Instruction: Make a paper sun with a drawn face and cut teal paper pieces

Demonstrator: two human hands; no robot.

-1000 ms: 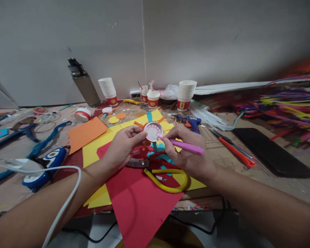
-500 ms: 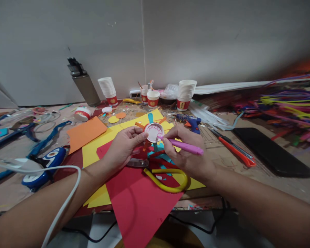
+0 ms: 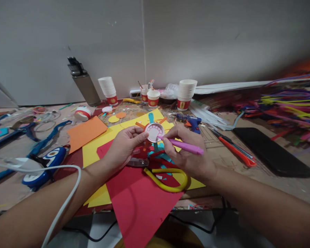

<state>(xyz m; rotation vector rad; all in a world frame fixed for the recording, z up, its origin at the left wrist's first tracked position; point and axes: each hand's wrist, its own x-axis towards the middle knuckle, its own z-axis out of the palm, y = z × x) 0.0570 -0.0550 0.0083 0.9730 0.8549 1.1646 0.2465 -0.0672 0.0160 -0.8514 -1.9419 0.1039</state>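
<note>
My left hand is closed on the rim of a small paper cup, its round white face turned up toward me. Colored paper strips, teal and orange, stick out around the cup, and pink marks run in an arc inside its rim. Gripped in my right hand is a pink marker pen, its tip at the lower right of the white face. Below the hands lie red paper, yellow paper, teal scraps and the yellow-handled scissors.
Stacked paper cups stand at the back, near a dark bottle. On the right are a blue glue gun, a red utility knife, a black phone and pipe cleaners. Orange paper lies left.
The marker tip has shifted very slightly along the cup's white face. Both hands keep their grip, and the surroundings look the same.
</note>
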